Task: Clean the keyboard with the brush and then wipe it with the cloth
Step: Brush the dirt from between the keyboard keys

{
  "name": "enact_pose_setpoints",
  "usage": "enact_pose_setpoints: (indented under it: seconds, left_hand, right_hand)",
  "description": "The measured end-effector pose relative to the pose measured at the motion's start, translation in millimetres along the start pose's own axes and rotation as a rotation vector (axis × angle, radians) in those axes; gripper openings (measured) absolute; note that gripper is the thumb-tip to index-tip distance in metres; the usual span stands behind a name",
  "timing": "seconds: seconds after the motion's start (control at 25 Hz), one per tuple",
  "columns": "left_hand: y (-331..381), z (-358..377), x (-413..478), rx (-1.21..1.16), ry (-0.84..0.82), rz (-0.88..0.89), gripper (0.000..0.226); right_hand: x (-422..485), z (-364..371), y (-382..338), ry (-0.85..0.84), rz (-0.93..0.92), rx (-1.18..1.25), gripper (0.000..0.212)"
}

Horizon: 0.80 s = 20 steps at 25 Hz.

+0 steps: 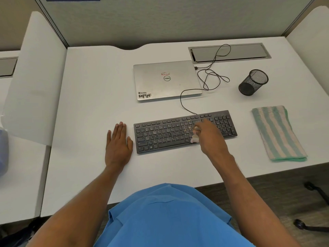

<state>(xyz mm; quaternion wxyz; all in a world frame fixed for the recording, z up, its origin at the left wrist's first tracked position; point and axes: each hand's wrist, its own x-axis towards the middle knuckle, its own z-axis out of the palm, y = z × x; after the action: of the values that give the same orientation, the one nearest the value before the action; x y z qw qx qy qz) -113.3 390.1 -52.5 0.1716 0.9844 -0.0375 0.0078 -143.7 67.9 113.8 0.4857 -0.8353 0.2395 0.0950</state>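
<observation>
Your left hand (118, 143) lies flat on the white desk (89, 104). Its fingers are straight and it holds nothing. It sits just beside the left end of the black keyboard (167, 134).

Your right hand (208, 136) is over the right half of the keyboard. Its fingers are curled around a small brush (195, 138). The pale bristles point down at the keys near the front edge. The brush looks a bit blurry. Little light crumbs sit on the keys just behind the brush.

The cloth (278, 132) is folded and has green and white stripes. It lies on the desk to the right of the keyboard, not touching it.

A closed silver laptop (167, 80) lies behind the keyboard. A thin black cable (213, 75) runs from the keyboard and loops beside the laptop. A black mesh cup (252, 82) sits to the right of the loops.
</observation>
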Motion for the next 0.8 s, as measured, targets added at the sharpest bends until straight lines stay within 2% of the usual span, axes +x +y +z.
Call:
enact_pose_setpoints:
  seconds: [0.08,0.16,0.24,0.36,0.4,0.48,0.52,0.6,0.68,0.8]
  left_hand:
    - [0,0,0,0.000,-0.001,-0.001,0.069]
    - [0,0,0,-0.003,-0.002,-0.001,0.069]
    - [0,0,0,-0.003,0.000,0.000,0.069]
    - [0,1,0,-0.004,0.004,0.003,0.069]
    - [1,0,0,-0.004,0.007,0.004,0.069]
    - [1,0,0,-0.001,0.007,0.005,0.068]
    - [1,0,0,0.001,0.008,0.005,0.068]
    - [0,1,0,0.002,0.011,0.005,0.069]
    - [-2,2,0,-0.002,0.009,0.006,0.069]
    - [-1,3,0,0.002,0.006,0.006,0.069]
  right_hand:
    - [-3,7,-17,-0.067,-0.077,-0.092,0.017]
    - [-3,18,-32,-0.131,-0.174,-0.187,0.019]
    - [3,29,-33,-0.210,-0.145,-0.200,0.019]
    - [6,30,-29,-0.200,-0.126,-0.242,0.019]
    - [5,24,-25,-0.176,-0.180,-0.296,0.020]
    - [10,12,-18,-0.125,-0.157,-0.151,0.020]
    - [10,8,-20,-0.106,-0.070,-0.001,0.017]
    - [20,3,-18,-0.042,0.061,0.072,0.018]
    - [24,4,-21,-0.043,0.029,-0.026,0.021]
    - [14,18,-33,-0.162,-0.072,-0.172,0.022]
